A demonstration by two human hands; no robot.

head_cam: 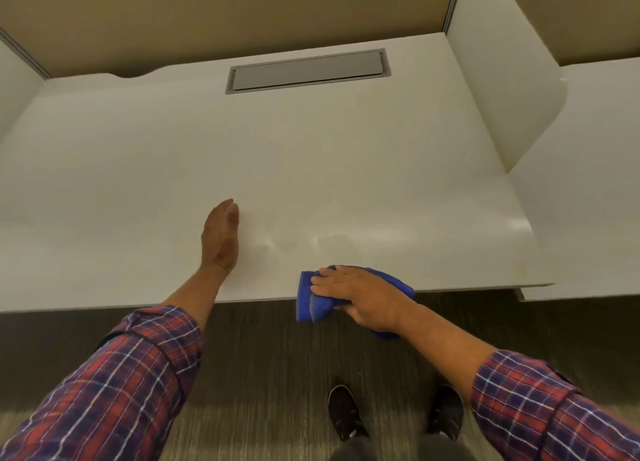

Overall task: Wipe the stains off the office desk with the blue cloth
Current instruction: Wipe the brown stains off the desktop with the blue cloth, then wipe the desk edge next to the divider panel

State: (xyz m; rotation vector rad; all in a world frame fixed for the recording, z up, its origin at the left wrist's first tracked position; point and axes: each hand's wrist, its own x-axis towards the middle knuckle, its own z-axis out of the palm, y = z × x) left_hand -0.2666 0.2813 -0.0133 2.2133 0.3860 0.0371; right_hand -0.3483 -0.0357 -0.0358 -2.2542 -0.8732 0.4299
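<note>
Grey cable hatch [307,71], white side divider [498,90], black shoes [343,412] on dark carpet [270,349].

We record two bare forearms ending in a left hand [221,235] and a right hand [360,296]; neither carries a glove, ring or watch that we can see. Both sleeves are rolled back towards the elbow. The left sleeve [114,384] and right sleeve [540,405] are one plaid cloth: red and dark blue squares crossed by thin white lines. Below, we note two dark shoes [343,412] with pale marks at the toes, and grey trousers [381,450].
</note>
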